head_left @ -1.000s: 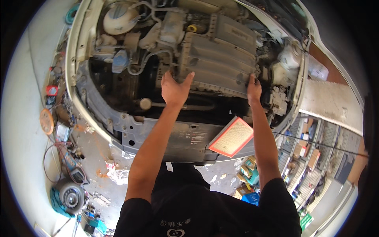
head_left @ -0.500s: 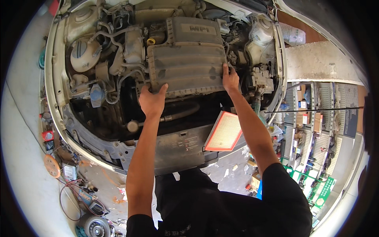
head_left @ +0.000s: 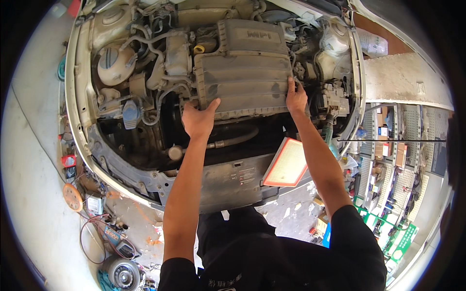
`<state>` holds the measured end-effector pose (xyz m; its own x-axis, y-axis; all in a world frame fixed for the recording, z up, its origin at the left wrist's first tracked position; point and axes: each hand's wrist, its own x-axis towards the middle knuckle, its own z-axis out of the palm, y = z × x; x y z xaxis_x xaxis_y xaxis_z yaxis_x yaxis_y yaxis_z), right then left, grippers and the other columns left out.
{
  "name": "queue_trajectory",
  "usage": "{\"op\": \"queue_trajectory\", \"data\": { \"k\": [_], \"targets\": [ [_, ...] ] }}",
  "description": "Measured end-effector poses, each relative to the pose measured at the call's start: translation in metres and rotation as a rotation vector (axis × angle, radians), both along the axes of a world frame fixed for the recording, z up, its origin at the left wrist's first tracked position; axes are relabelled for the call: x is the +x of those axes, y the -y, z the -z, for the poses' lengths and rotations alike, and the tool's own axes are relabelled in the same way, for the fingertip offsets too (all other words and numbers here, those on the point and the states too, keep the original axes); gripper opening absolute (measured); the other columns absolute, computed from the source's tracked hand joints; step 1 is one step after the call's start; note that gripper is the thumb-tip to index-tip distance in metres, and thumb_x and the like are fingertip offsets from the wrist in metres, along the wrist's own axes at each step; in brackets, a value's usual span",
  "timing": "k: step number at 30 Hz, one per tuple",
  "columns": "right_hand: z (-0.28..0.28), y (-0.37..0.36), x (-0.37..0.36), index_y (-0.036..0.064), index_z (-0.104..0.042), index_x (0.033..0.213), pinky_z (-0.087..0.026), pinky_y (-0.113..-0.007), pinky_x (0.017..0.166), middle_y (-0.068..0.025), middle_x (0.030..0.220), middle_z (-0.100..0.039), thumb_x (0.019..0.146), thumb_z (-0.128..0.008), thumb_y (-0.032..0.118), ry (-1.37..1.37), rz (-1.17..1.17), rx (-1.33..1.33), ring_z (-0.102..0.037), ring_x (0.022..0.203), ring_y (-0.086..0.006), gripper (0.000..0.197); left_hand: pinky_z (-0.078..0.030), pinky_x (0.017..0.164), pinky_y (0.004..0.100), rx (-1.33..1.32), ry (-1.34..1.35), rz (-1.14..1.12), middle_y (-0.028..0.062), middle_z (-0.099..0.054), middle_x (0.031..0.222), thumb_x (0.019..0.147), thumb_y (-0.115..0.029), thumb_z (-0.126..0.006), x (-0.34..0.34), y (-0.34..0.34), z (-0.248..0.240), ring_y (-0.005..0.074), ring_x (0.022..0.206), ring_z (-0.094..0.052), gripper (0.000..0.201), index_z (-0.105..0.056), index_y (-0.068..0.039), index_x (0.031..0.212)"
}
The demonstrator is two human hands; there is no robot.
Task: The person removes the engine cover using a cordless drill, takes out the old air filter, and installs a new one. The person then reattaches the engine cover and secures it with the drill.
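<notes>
A dusty black ribbed engine cover (head_left: 245,72) lies over the middle of the engine. My left hand (head_left: 199,120) grips its near left corner, thumb on top and fingers curled under the edge. At its right edge, my right hand (head_left: 296,99) holds on near the front corner, thumb up along the side; the other fingers are partly hidden. Near my right forearm, a rectangular air filter (head_left: 285,164) with an orange-red rim and pale pleats rests tilted on the front panel (head_left: 223,182) of the engine bay.
Hoses, a round coolant tank (head_left: 115,65) and a blue-capped reservoir (head_left: 131,115) sit to the left. A yellow oil filler cap (head_left: 199,49) is beside the cover. Shelves (head_left: 388,160) with boxes stand right; a wheel (head_left: 123,275) and tools lie on the floor at left.
The whole view has shifted, so the car appears slightly further right and lower. Both hands keep their places on the engine cover, and the air filter stays on the front panel.
</notes>
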<state>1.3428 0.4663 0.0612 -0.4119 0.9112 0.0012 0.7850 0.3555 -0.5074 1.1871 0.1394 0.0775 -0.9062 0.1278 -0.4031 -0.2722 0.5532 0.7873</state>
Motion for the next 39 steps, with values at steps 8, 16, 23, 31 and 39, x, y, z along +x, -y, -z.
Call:
{"op": "queue_trajectory", "data": {
  "k": [8,16,23,31,39],
  "targets": [
    [0.002,0.001,-0.001,-0.0062,-0.075,0.116,-0.055,-0.051,0.078,-0.0257,0.091,-0.075,0.097,-0.061,0.073,-0.204,-0.013,0.082,-0.073,0.089,-0.0443,0.083,-0.060,0.082,0.0474,0.030,-0.002,-0.012,0.0217,-0.077,0.100,0.073,-0.050,-0.095,0.004,-0.005,-0.005,0.0378,0.095,-0.076,0.068,-0.070,0.004,0.107],
    [0.005,0.001,0.000,-0.0053,-0.076,0.116,-0.055,-0.046,0.079,-0.0230,0.091,-0.075,0.096,-0.066,0.069,-0.308,-0.037,0.079,-0.072,0.086,-0.0353,0.078,-0.059,0.078,0.0438,-0.031,-0.097,-0.019,0.0217,-0.077,0.095,0.075,-0.048,-0.095,0.005,-0.003,-0.012,0.0340,0.089,-0.076,0.069,-0.072,0.008,0.107],
    [-0.002,0.009,-0.003,-0.0017,-0.074,0.127,-0.055,-0.049,0.086,-0.0237,0.102,-0.075,0.096,-0.061,0.075,-0.171,0.025,-0.015,-0.072,0.097,-0.0380,0.084,-0.060,0.082,0.0438,-0.016,-0.092,0.002,0.0211,-0.077,0.103,0.074,-0.051,-0.095,0.005,-0.004,-0.006,0.0318,0.094,-0.076,0.074,-0.072,0.007,0.113],
    [-0.020,0.037,-0.012,0.0063,-0.038,0.162,-0.033,-0.063,0.114,-0.0246,0.160,-0.041,0.097,-0.060,0.069,0.113,-0.048,0.425,-0.042,0.146,-0.0443,0.093,-0.052,0.099,0.0495,-0.106,-0.247,0.121,0.0239,-0.067,0.131,0.077,-0.042,-0.094,0.000,-0.002,-0.016,0.0390,0.119,-0.065,0.077,-0.064,0.004,0.131],
    [-0.044,0.068,-0.077,0.0166,-0.041,0.165,-0.026,-0.065,0.122,-0.0269,0.168,-0.034,0.099,-0.061,0.066,0.261,-0.487,0.418,-0.030,0.157,-0.0447,0.085,-0.023,0.131,0.0507,-0.128,-0.967,0.698,0.0194,-0.041,0.166,0.101,-0.037,-0.066,-0.030,-0.066,-0.010,0.0341,0.160,-0.028,0.064,-0.050,-0.004,0.154]
  ]
}}
